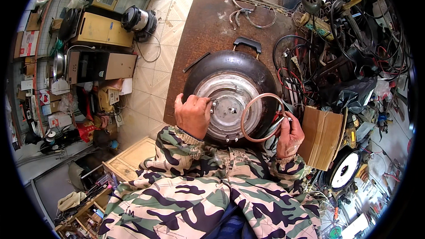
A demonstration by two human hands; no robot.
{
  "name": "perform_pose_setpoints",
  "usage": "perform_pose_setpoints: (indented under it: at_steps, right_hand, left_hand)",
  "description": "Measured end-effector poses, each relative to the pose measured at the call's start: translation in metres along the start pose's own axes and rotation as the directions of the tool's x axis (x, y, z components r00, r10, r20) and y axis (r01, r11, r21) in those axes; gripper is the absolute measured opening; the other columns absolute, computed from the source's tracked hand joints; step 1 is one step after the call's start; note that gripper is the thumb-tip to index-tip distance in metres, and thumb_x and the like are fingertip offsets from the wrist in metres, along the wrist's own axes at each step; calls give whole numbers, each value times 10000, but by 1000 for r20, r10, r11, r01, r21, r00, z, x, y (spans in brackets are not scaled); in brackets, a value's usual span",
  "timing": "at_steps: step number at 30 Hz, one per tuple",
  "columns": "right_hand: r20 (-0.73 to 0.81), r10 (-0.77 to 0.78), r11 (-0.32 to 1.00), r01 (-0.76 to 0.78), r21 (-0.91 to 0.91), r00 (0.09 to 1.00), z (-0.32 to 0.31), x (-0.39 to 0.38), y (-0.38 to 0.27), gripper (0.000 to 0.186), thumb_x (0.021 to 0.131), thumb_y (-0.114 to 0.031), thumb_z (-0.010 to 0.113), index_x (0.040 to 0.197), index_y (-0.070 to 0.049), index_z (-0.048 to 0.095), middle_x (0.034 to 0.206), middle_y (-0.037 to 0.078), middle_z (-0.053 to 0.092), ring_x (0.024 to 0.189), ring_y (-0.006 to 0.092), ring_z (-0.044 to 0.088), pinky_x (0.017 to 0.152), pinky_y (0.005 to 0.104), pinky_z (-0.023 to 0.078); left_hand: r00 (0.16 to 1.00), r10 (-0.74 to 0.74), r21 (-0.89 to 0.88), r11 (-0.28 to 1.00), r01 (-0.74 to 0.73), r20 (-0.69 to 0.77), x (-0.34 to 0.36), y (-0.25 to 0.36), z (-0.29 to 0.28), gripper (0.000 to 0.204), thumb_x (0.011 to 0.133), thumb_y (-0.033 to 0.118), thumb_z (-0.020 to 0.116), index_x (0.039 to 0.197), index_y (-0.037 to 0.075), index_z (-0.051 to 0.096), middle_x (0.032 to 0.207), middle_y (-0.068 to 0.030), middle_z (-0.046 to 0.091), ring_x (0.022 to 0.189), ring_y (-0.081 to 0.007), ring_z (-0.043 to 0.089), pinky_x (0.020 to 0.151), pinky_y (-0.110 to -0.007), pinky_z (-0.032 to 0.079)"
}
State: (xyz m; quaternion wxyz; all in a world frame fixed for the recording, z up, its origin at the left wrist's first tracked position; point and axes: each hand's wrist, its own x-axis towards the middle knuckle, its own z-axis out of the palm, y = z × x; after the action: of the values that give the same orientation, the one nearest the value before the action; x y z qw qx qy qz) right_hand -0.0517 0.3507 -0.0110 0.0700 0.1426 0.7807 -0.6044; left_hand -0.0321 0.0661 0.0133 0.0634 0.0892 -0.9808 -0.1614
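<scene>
An upturned dark round pan (265, 77) with a side handle (248, 44) lies in front of me, bearing a silvery round metal base (234, 95) with small terminals. My left hand (193, 115) is at the base's left edge, fingers curled by a small terminal (214, 105); whether it grips that is unclear. My right hand (290, 135) is closed on a copper-coloured ring (245, 117), raised over the right side of the base, with a small metal end at my fingertips.
The pan rests on a rusty board (195, 26), with loose cables (252, 15) and a dark strip. Tangled wires and tools (354, 35) crowd the right, beside cardboard (321, 137). Left are tiled floor (150, 84), appliances (102, 28) and shelves. A wooden box (126, 155) stands lower left.
</scene>
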Motion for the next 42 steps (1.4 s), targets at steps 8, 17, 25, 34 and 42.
perform_pose_setpoints:
  at_steps: [8,17,25,34,42]
  right_hand:
    - [10,-77,997,77,-31,997,-1,7,7,333,1103,-233,612,1245,59,684,828,25,653,668,77,568,599,260,474]
    - [64,-51,999,52,-13,997,3,4,2,271,1086,-153,622,1247,56,690,817,41,649,645,89,577,591,274,484]
    - [171,-131,970,162,-181,976,9,1,-9,261,1033,-109,665,1224,65,700,1064,203,743,921,299,736,842,360,571]
    - [138,-118,975,141,-173,983,13,2,-3,261,1036,-113,671,1222,68,699,1008,161,732,837,233,706,775,341,564]
    - [-123,124,959,-87,271,985,-9,14,24,352,1094,-170,605,1374,41,587,880,31,684,655,74,587,582,241,468]
  left_hand:
    - [997,73,-17,997,-72,39,0,-11,4,131,882,110,804,991,86,735,886,-56,691,882,-285,699,1082,-619,446]
    - [999,36,-42,999,-35,30,2,-11,2,194,835,108,839,993,73,732,887,-79,699,866,-304,697,1026,-564,484]
    - [998,66,-95,993,-64,13,9,-12,-2,198,812,111,854,963,48,742,891,-123,721,876,-347,701,897,-495,558]
    - [993,109,-118,988,-102,52,9,-20,-3,163,858,118,827,983,44,752,885,-122,742,844,-345,720,1015,-555,525]
    - [976,-216,-390,899,199,1,26,-56,-37,194,964,104,740,1126,1,767,1024,-169,784,924,-287,763,822,-386,596]
